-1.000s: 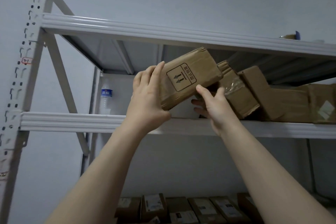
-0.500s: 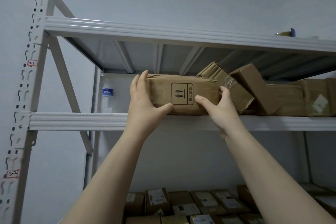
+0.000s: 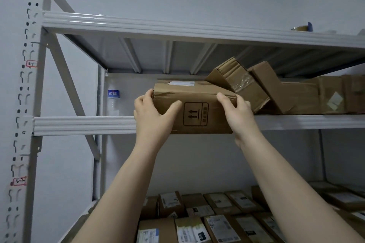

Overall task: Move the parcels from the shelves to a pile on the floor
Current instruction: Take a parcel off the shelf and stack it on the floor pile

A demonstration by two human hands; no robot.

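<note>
Since a moment before, the cardboard box (image 3: pixel 197 108) had come forward and stuck out over the front edge of the middle shelf (image 3: pixel 83 125). The left hand (image 3: pixel 152 116) held its left end and the right hand (image 3: pixel 239 112) held its right end, with fingers curled round and thumbs pressed on the front. Other parcels (image 3: pixel 296 94) leaned just beside it.

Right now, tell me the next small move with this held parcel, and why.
Probably draw the parcel straight back toward you, clear of the shelf beam, before lowering it. The left hand and right hand grip its ends, its front face overlaps that beam, and a tilted box leans close beside its right end.
</note>
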